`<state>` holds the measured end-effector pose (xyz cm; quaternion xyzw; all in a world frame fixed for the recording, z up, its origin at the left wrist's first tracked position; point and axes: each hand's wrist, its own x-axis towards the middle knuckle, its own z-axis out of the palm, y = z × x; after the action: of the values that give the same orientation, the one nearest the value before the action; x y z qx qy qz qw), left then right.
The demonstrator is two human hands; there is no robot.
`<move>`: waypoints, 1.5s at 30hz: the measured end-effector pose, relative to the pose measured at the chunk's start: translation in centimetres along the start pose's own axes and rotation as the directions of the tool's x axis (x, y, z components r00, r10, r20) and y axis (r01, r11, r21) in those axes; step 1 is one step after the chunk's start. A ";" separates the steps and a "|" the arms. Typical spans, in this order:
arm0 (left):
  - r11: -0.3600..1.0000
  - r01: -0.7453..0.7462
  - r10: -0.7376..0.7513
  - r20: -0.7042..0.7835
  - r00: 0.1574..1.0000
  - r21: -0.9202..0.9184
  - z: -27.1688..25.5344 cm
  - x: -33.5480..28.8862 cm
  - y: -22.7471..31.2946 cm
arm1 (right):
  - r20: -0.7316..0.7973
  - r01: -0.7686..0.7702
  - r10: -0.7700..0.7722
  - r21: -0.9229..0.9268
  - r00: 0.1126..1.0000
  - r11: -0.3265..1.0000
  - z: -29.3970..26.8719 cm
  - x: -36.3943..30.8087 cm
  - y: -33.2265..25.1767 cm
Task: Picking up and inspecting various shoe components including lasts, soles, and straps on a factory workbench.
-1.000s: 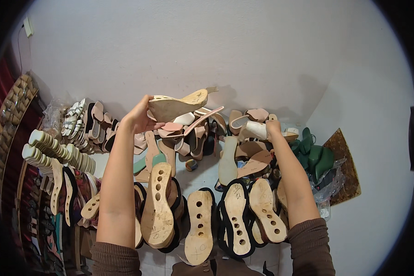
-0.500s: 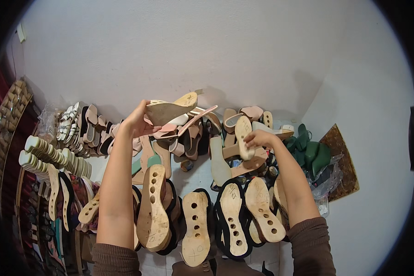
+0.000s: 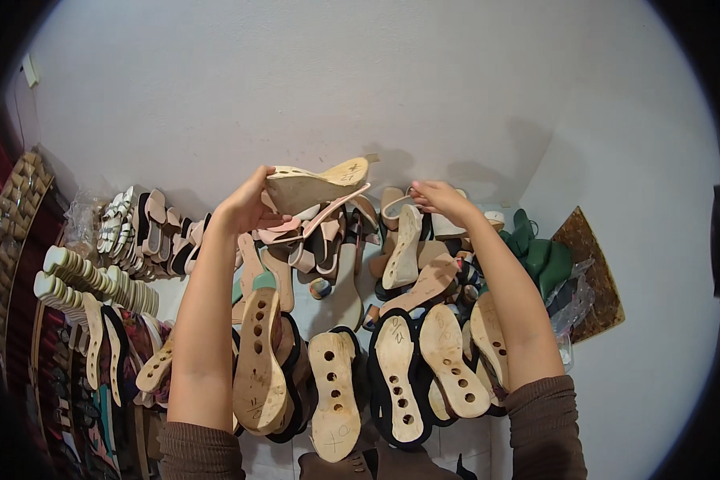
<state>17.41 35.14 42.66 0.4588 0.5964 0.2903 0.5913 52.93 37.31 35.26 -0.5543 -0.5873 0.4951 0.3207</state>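
Note:
My left hand (image 3: 252, 204) is closed around a wooden wedge sole (image 3: 312, 188), held raised and tilted, with holes along its top face. Farther right, my right hand (image 3: 444, 200) reaches over the pile with its fingertips pinched at a thin, pale curved strap (image 3: 394, 206). Just below that hand stands another wooden wedge sole (image 3: 404, 252), no longer touched by it. A flat tan insole (image 3: 424, 282) lies in front of this wedge. Between my forearms is a row of wooden soles with round holes, among them a dark-edged sole (image 3: 398, 344) and a plain one (image 3: 334, 400).
Pink and beige sandals (image 3: 312, 236) crowd the table against the wall. White sandals (image 3: 118, 224) and stacked cream soles (image 3: 104, 280) stand at the left. On the right are green shoe lasts (image 3: 544, 260), a brown board (image 3: 592, 272) and clear plastic (image 3: 572, 300).
My right hand has let go of the wedge sole, which stands on the table, and moved up to the strap. My left hand has shifted slightly right with its wedge sole.

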 end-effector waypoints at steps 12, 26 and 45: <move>0.982 -0.103 0.080 0.149 0.986 0.160 3.1 -3.4 2.4 | -0.085 0.046 -0.023 0.274 0.996 0.961 2.4 -2.5 -3.0; 0.935 -0.283 0.294 -0.022 0.956 0.216 3.2 -11.3 1.3 | 0.183 0.258 -0.244 -0.061 0.953 0.964 5.5 -9.5 -6.2; 0.857 -0.511 0.511 0.016 0.859 0.066 -3.4 -25.6 -8.2 | 0.016 -0.034 0.035 0.761 0.999 0.647 26.0 -20.8 -14.2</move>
<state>9.34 9.65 47.01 0.6199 0.4635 0.4168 0.4766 27.88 12.75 44.29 -0.3797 -0.3148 0.7017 0.5142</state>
